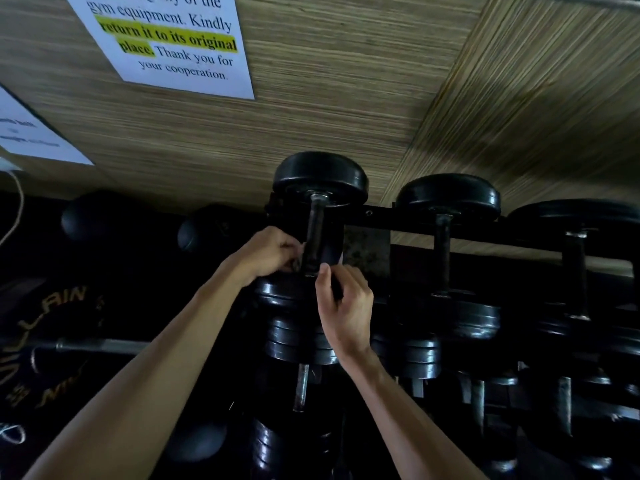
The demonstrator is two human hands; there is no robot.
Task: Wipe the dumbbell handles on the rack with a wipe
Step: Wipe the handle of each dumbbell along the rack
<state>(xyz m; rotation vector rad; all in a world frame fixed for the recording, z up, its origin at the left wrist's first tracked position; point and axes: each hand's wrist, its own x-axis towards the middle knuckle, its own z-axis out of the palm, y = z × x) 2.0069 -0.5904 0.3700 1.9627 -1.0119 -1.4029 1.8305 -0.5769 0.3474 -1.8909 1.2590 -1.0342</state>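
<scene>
Both hands meet at the handle (313, 237) of the leftmost dumbbell on the top tier of a black rack (408, 220), a little above the centre of the view. The left hand (268, 252) comes in from seven o'clock and sits at nine o'clock of the handle, fingers curled and pinched against the bar's lower end. The right hand (346, 311) rises from five o'clock, thumb up beside the bar and fingers curled behind it. Whether either hand holds a wipe I cannot tell; only a thin pale edge (342, 258) shows just right of the bar at three o'clock, too small to name.

The handle is a dark, worn steel bar running from a round black head (320, 176) at twelve o'clock down to a stack of black plates (284, 292) at six o'clock, which the hands partly cover. At three o'clock of it stands a second dumbbell (446, 199) on the same rail, and a third (575, 216) farther right, each well apart from the hands. Below, at six o'clock, lower tiers hold more dumbbells with shiny black plates (415, 358).

Behind the rack is a wood-grain wall (329, 98). At eleven o'clock a printed notice (173, 39) with yellow highlighting hangs on it; a second, blurred sheet (31, 133) sits at nine o'clock
</scene>
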